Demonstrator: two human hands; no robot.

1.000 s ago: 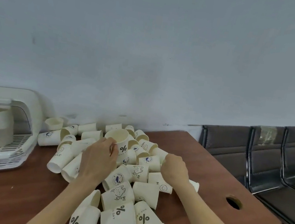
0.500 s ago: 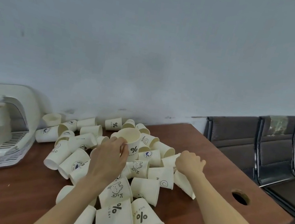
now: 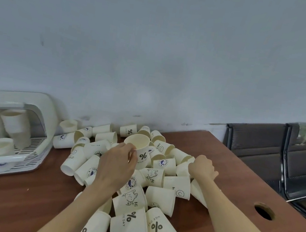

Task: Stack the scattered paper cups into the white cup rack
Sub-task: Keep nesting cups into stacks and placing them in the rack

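On the table [image 3: 233,178], two hands (left hand [image 3: 114,166], right hand [image 3: 202,169]), one rack [image 3: 30,159].

Single head cam, looks fwd/down over table [image 3: 18,201]; cup pile [image 3: 138,182] close at 12 o'clock, rack [image 3: 4,160] at 10.

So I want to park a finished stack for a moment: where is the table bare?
Bare wood lies between the white cup rack and the cup pile, nearer the front edge, and right of the pile around the round hole. The middle is crowded with cups.
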